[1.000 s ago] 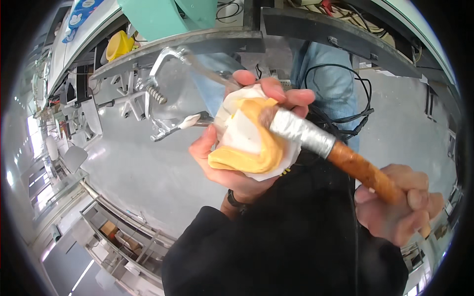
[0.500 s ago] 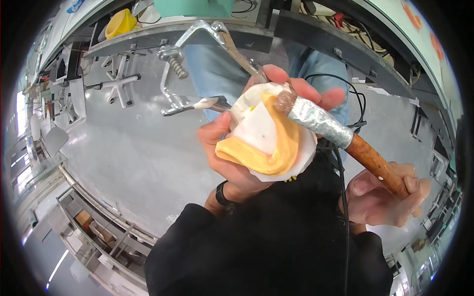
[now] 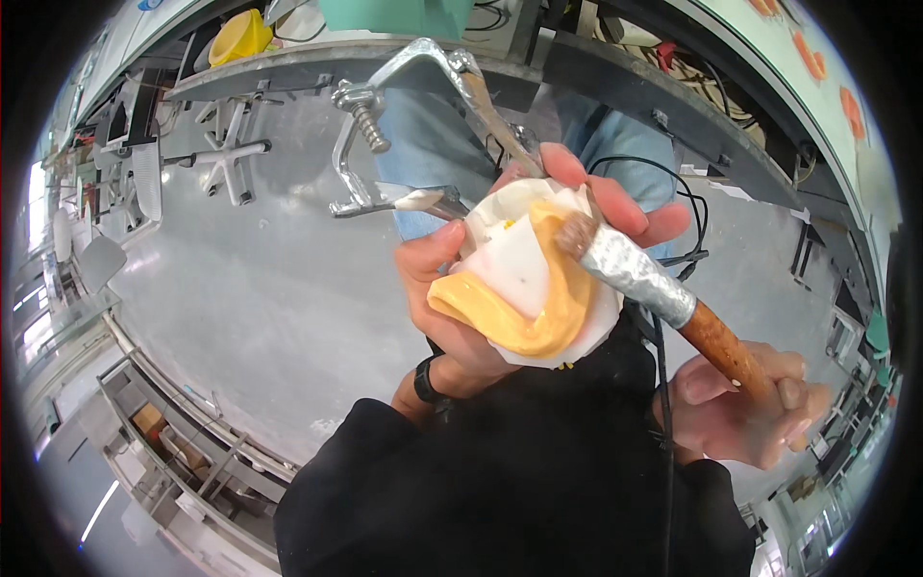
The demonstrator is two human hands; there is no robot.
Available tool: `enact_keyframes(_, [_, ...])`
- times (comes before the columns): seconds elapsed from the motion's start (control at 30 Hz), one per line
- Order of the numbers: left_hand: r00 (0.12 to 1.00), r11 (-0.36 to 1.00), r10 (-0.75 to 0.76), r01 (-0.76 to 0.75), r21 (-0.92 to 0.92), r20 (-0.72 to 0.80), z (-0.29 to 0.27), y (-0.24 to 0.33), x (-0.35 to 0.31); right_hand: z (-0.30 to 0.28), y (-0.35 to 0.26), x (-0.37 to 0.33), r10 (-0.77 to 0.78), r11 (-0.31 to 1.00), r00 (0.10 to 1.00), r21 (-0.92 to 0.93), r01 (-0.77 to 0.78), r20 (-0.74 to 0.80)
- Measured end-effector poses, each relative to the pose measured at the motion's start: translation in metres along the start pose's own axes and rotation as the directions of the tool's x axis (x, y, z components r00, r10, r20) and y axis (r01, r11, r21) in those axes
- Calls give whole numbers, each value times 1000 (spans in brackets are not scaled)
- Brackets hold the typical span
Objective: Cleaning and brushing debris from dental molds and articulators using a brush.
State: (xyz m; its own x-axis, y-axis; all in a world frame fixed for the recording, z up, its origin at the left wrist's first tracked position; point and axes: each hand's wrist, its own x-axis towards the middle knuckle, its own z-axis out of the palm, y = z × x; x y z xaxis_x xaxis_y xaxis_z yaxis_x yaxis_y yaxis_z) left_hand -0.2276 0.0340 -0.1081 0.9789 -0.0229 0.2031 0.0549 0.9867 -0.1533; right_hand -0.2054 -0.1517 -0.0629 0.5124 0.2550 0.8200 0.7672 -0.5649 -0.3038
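My left hand is wrapped round a white plaster dental cast, its thumb and fingers gripping opposite sides. A curved, glossy yellow-orange wax rim sits on the cast. The cast is joined to a metal dental articulator, whose bent frame and spring screw reach up and left. In my right hand, fingers closed round the wooden handle, is a brush with a silver metal ferrule. Its short brown bristles meet the rim's right arm; whether they press on it I cannot tell.
A bench edge runs across the top, bearing a green container and a yellow bowl. Black cables hang at the right by my legs. A chair's star base stands on the floor at left.
Both hands, the cast, articulator and brush have shifted slightly right and down in view. The bristles stay at the right arm of the rim. Both grips are kept.
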Motion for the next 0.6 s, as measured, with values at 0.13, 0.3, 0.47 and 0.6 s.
enact_keyframes(0.13, [996,975,72,-60,212,-51,2,4,-2,-8,7,-19,-183,951,982,-245,191,52])
enact_keyframes(0.3, [976,898,158,-78,433,-152,10,5,-6,-10,3,-12,227,940,974,268,-212,-24])
enact_keyframes(0.47, [871,778,429,-222,588,-240,23,-4,-5,-14,1,-15,92,995,992,38,-89,-90])
enact_keyframes(0.6, [847,687,496,-250,682,-190,28,0,-6,-3,-2,-16,201,903,971,409,-133,-127])
